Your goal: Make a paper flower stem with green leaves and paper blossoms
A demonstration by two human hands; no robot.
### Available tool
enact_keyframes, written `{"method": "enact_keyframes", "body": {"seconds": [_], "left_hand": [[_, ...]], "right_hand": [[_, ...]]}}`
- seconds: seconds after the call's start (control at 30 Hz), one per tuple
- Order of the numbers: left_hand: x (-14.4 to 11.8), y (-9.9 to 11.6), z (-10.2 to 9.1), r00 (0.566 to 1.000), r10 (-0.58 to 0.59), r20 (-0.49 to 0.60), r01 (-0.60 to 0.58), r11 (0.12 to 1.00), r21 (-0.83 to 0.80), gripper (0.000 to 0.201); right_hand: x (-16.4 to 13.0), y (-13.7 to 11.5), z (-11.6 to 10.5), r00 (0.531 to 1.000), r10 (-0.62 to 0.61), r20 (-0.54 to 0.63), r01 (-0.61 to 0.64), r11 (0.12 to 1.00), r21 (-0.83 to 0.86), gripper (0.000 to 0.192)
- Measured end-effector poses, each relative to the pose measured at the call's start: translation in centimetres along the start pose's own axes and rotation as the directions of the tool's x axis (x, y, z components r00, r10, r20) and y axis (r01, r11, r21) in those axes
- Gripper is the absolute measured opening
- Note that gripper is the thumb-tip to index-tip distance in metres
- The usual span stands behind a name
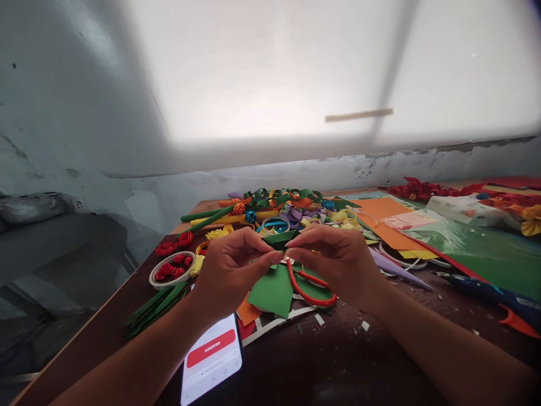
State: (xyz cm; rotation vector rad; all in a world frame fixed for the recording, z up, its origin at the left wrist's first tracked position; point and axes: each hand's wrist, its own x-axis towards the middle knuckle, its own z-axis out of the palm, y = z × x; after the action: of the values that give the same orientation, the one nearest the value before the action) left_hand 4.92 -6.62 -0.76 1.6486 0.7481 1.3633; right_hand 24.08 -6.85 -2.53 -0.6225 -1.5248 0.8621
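Green paper piece (281,239): dark green, apparently folded; raised between the two hands, mid-scene, above the near part of the clutter.
Left hand (236,273): thumb and forefinger drawn together in a pinch on the left end of the piece; other fingers curled.
Right hand (336,259): thumb and forefinger likewise pinched at the right end; fingertips near those of the left; exact contact partly hidden.
Scissors (325,303): red handles toward the near side, just below the hands; blades mostly hidden; lying over green sheet pieces (273,293).
Phone (211,358): near side, partly under the left forearm in view; screen lit, red button shown.
White ring (153,277): left of the left hand; red paper flowers (171,269) inside it; green strips (156,309) on its near side.
Curled paper strips (296,216): far side, heaped; green, purple, yellow and orange among them.
Right side: purple cone (397,269) beside the right wrist; orange sheets (376,217) farther off; green sheet under plastic (477,262) farther right.
Table (346,366): dark brown; small white scraps (366,326) near the right forearm.
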Motion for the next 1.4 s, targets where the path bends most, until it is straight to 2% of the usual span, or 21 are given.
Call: {"method": "enact_keyframes", "body": {"seconds": [0.2, 0.33, 0.43, 0.63, 0.83, 0.93, 1.03, 1.1, 1.3, 1.4], "left_hand": [[-0.1, -0.2, 0.1, 0.998, -0.060, -0.001, 0.060, 0.998, -0.016, 0.019], [-0.3, 0.0, 0.1, 0.997, -0.073, 0.027, 0.074, 0.997, -0.016, 0.021], [-0.4, 0.1, 0.3, 0.997, -0.082, -0.004, 0.082, 0.997, 0.014, 0.023], [-0.4, 0.1, 0.8, 0.987, -0.160, -0.018, 0.160, 0.987, -0.025, 0.028], [-0.3, 0.2, 1.1, 0.983, -0.181, -0.009, 0.179, 0.980, -0.088, 0.031], [-0.3, 0.1, 1.0, 0.986, -0.162, 0.029, 0.165, 0.977, -0.132, 0.032], [-0.3, -0.1, 0.7, 0.990, -0.098, 0.098, 0.109, 0.987, -0.116, 0.023], [-0.4, -0.1, 0.4, 0.993, -0.049, 0.104, 0.056, 0.996, -0.063, 0.016], [-0.5, 0.1, -0.1, 0.996, 0.073, 0.043, -0.075, 0.996, 0.055, 0.015], [-0.5, 0.2, -0.1, 0.997, 0.077, 0.031, -0.079, 0.993, 0.092, 0.009]], "right_hand": [[0.0, 0.0, 0.1, 0.997, 0.038, -0.066, -0.041, 0.998, -0.042, 0.010], [-0.2, 0.1, 0.1, 0.998, 0.035, -0.044, -0.035, 0.999, -0.016, 0.015], [-0.2, 0.2, 0.2, 0.997, 0.035, -0.072, -0.037, 0.999, -0.022, 0.015], [0.0, 0.2, 0.5, 0.977, 0.134, -0.164, -0.130, 0.991, 0.037, 0.027], [0.0, 0.3, 0.6, 0.968, 0.189, -0.166, -0.182, 0.982, 0.052, 0.031], [-0.1, 0.3, 0.3, 0.982, 0.166, -0.095, -0.157, 0.983, 0.098, 0.030], [-0.3, 0.2, -0.1, 0.994, 0.100, 0.041, -0.103, 0.993, 0.061, 0.009], [-0.3, 0.1, -0.3, 0.992, 0.086, 0.097, -0.089, 0.996, 0.026, 0.007], [-0.3, 0.1, -0.7, 0.994, -0.018, 0.104, 0.015, 0.999, 0.036, 0.022], [-0.2, 0.1, -0.7, 0.996, -0.072, 0.061, 0.074, 0.997, -0.035, 0.017]]}}
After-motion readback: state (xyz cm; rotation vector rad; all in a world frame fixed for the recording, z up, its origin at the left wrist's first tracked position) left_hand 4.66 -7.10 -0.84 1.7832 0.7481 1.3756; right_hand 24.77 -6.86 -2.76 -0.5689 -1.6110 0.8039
